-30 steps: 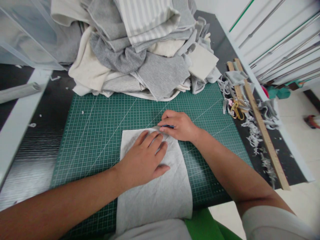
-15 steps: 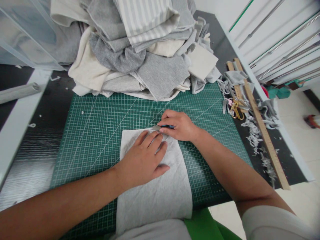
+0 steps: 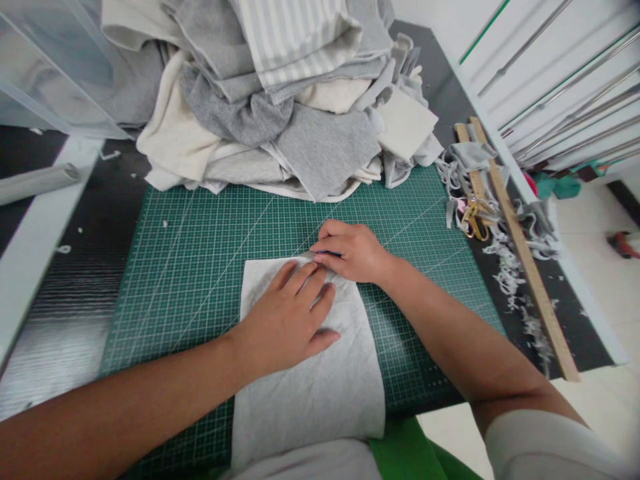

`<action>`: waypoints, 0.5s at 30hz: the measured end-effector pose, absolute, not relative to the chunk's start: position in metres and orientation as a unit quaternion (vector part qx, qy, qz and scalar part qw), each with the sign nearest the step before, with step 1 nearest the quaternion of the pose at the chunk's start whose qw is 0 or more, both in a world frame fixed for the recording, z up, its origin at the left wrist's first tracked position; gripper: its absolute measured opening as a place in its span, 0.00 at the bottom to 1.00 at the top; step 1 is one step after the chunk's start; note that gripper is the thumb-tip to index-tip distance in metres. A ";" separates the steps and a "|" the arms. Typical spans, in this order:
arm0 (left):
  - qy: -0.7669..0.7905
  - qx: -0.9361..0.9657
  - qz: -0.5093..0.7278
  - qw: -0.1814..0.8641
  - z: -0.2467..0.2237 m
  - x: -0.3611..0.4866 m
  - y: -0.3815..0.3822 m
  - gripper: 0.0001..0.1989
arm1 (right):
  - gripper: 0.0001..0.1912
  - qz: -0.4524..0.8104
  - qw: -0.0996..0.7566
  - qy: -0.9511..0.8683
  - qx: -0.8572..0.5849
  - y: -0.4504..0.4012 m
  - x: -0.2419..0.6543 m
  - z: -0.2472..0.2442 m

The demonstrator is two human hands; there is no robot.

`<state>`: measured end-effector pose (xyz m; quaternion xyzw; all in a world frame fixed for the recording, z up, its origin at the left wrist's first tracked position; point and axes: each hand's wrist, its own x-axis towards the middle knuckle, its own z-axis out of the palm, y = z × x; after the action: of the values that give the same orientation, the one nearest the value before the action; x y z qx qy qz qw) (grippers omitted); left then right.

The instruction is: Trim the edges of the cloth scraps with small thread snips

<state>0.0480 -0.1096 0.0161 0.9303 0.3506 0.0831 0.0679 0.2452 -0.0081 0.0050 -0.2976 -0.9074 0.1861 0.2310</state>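
A light grey piece of fabric point(image 3: 320, 393) lies flat on the green cutting mat point(image 3: 185, 267), its near end at the mat's front edge. My left hand point(image 3: 295, 317) rests palm down on it with the fingers spread. At the fabric's far edge, my right hand point(image 3: 353, 253) pinches a small dark-handled tool point(image 3: 329, 253); its grey tip points left at the cloth, close to my left fingertips, and is partly hidden by my fingers.
Beyond the mat rises a large pile of grey, cream and striped fabric point(image 3: 325, 143). On the right lie wooden rulers point(image 3: 533, 273), gold-handled scissors point(image 3: 473, 223) and fabric scraps point(image 3: 507, 270). A grey roll point(image 3: 37, 185) sits at the left.
My right hand has shifted slightly left with the small tool along the fabric's far edge, and less of the tool shows. My left hand has stayed in place.
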 end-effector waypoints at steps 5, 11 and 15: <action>0.350 0.931 0.084 0.070 0.016 0.048 -0.109 0.30 | 0.09 0.215 0.255 -0.897 -0.289 -0.006 0.248 0.004; 0.352 0.930 0.084 0.071 0.016 0.048 -0.110 0.30 | 0.10 0.214 0.251 -0.902 -0.279 -0.004 0.250 0.004; 0.349 0.931 0.084 0.070 0.016 0.048 -0.109 0.30 | 0.09 0.199 0.238 -0.906 -0.289 -0.007 0.249 0.005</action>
<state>0.0483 -0.1094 0.0157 0.9308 0.3489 0.0839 0.0696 0.2487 -0.0067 0.0054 -0.2887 -0.9059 0.1986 0.2379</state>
